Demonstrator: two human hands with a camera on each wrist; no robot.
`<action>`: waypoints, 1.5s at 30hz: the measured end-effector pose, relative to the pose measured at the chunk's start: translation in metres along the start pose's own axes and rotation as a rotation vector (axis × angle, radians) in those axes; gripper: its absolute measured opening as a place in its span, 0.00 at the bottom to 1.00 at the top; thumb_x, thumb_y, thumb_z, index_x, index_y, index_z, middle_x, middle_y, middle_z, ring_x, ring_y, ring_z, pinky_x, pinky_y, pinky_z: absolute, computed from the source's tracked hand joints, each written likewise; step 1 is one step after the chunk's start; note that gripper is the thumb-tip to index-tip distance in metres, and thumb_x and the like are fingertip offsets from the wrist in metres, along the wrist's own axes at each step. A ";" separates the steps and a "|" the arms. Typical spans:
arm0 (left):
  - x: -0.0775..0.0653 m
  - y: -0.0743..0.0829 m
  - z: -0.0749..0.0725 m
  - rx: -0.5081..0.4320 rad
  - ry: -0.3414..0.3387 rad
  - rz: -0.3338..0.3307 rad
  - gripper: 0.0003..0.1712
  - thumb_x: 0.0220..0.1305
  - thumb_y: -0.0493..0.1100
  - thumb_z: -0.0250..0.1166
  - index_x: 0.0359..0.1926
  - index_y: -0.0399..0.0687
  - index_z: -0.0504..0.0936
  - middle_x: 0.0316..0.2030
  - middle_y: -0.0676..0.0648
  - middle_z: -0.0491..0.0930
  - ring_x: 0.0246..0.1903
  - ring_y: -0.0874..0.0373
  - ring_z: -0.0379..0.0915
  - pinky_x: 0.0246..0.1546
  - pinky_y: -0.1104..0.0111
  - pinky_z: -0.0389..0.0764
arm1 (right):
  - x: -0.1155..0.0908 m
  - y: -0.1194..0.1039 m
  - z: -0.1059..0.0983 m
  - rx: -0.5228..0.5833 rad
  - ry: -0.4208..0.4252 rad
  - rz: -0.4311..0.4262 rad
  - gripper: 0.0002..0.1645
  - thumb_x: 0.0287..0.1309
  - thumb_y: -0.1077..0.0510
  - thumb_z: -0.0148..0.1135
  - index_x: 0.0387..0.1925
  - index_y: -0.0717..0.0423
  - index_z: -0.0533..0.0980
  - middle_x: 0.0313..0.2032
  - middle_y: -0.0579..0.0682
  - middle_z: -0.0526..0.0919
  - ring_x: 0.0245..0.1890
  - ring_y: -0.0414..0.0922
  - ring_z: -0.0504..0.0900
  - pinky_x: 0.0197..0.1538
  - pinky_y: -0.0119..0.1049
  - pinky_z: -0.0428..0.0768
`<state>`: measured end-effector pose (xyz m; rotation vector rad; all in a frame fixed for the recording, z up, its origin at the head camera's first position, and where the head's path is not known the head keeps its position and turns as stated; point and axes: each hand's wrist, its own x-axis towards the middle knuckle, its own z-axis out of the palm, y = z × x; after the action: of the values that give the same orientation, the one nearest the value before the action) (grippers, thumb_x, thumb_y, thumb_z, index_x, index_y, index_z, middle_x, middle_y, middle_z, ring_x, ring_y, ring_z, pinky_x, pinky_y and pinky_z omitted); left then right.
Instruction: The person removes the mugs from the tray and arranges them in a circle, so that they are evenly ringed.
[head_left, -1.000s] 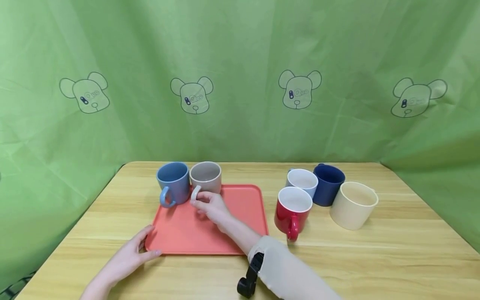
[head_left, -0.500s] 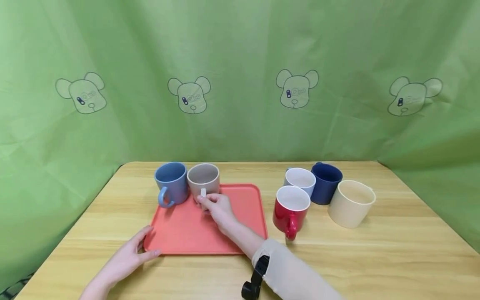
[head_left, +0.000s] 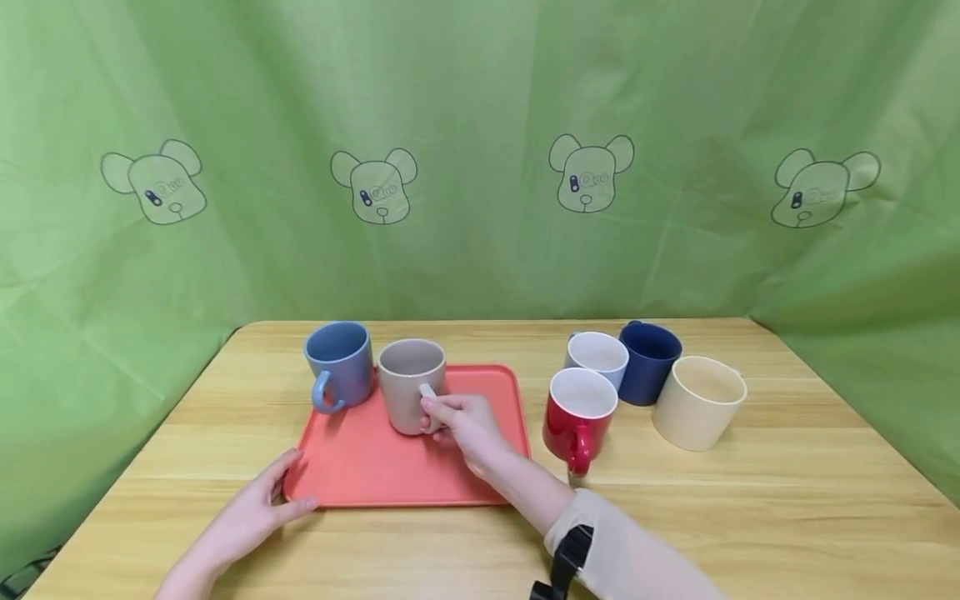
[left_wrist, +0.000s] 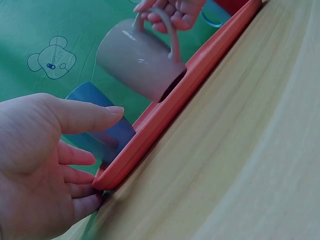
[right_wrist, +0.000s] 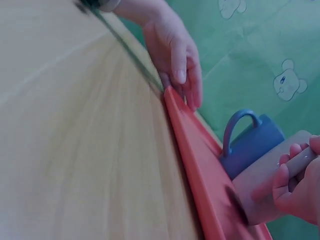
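A grey mug (head_left: 408,392) is over the red tray (head_left: 390,479), and my right hand (head_left: 468,429) pinches its handle from the right. The right wrist view shows fingers curled round that handle, with a dark shadow on the tray under the mug's base. To the mug's left, a blue mug (head_left: 341,367) stands on the tray's far left corner, handle toward me. My left hand (head_left: 251,508) lies at the tray's near left corner. Its thumb is extended and its fingers touch the corner in the left wrist view.
Right of the tray stand a red mug (head_left: 570,433) with a white inside, a light blue mug (head_left: 597,352), a dark blue mug (head_left: 649,367) and a cream mug (head_left: 693,417). All are on the wooden table (head_left: 787,500), with a green curtain (head_left: 480,258) behind.
The grey mug has moved nearer and slightly right, away from the blue mug, and its handle has turned to the right. My right hand moved with it; the left stayed at the tray corner.
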<state>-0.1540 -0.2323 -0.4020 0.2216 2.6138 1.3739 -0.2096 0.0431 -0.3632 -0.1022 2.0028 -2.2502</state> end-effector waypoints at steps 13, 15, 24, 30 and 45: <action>-0.002 0.004 -0.001 0.003 -0.003 0.004 0.47 0.58 0.46 0.65 0.66 0.24 0.50 0.65 0.26 0.51 0.65 0.35 0.48 0.63 0.51 0.53 | -0.043 -0.038 -0.034 -0.001 -0.114 -0.032 0.16 0.60 0.64 0.57 0.42 0.78 0.76 0.22 0.48 0.82 0.28 0.40 0.81 0.32 0.27 0.77; -0.002 0.004 0.000 0.004 -0.001 0.008 0.47 0.58 0.46 0.65 0.66 0.24 0.50 0.65 0.26 0.52 0.65 0.36 0.48 0.63 0.52 0.53 | -0.049 -0.048 -0.042 0.037 -0.132 -0.035 0.12 0.60 0.65 0.56 0.38 0.73 0.79 0.23 0.48 0.83 0.30 0.41 0.83 0.32 0.27 0.77; -0.003 0.005 -0.001 -0.008 -0.002 0.020 0.47 0.58 0.45 0.66 0.66 0.24 0.50 0.65 0.26 0.52 0.65 0.36 0.48 0.63 0.52 0.52 | -0.076 -0.082 -0.082 0.107 -0.274 -0.222 0.16 0.62 0.67 0.52 0.27 0.53 0.84 0.28 0.48 0.83 0.32 0.41 0.82 0.36 0.29 0.79; -0.003 0.005 -0.001 -0.019 -0.004 0.019 0.46 0.58 0.44 0.66 0.66 0.24 0.50 0.65 0.25 0.52 0.65 0.36 0.48 0.62 0.52 0.52 | -0.093 -0.093 -0.118 0.167 -0.331 -0.371 0.17 0.64 0.70 0.48 0.35 0.57 0.84 0.32 0.50 0.84 0.36 0.42 0.82 0.42 0.34 0.81; -0.003 0.002 0.000 -0.011 0.008 0.033 0.48 0.57 0.44 0.66 0.66 0.23 0.49 0.64 0.25 0.51 0.64 0.35 0.49 0.62 0.52 0.52 | -0.136 -0.094 -0.215 0.217 -0.244 -0.424 0.24 0.66 0.76 0.33 0.45 0.70 0.78 0.39 0.60 0.83 0.41 0.48 0.82 0.44 0.37 0.81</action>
<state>-0.1513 -0.2316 -0.4000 0.2591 2.6196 1.4021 -0.1091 0.2842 -0.2904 -0.8055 1.7243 -2.5267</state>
